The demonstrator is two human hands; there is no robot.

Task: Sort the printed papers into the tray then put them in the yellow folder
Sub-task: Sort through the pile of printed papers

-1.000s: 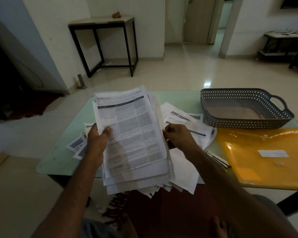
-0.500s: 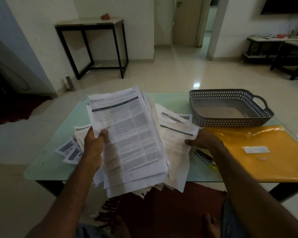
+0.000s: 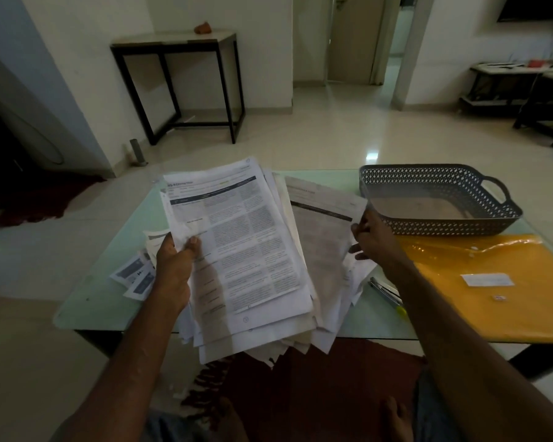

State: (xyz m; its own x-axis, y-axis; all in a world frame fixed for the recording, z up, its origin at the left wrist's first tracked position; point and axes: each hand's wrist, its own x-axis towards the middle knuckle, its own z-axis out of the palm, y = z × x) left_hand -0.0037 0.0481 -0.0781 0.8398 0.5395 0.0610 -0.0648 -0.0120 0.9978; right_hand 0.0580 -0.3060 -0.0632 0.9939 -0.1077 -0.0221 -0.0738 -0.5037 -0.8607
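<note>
My left hand [image 3: 173, 269] grips a thick stack of printed papers [image 3: 246, 250] by its left edge, thumb on the top sheet, held above the glass table [image 3: 109, 295]. My right hand [image 3: 377, 240] pinches the right edge of a single printed sheet [image 3: 323, 231] lifted beside the stack. The grey perforated tray [image 3: 441, 224] stands at the back right with nothing in it. The yellow folder [image 3: 492, 301] lies flat in front of the tray, right of my right forearm.
A few loose printed slips [image 3: 134, 275] lie on the table left of my left hand. A pen [image 3: 387, 295] lies by the folder's left edge. A dark red rug [image 3: 316, 378] lies under the table's near edge. A black side table [image 3: 176, 84] stands by the far wall.
My right hand has lifted one sheet off the table and raised it toward the tray. The left hand keeps holding the stack in place.
</note>
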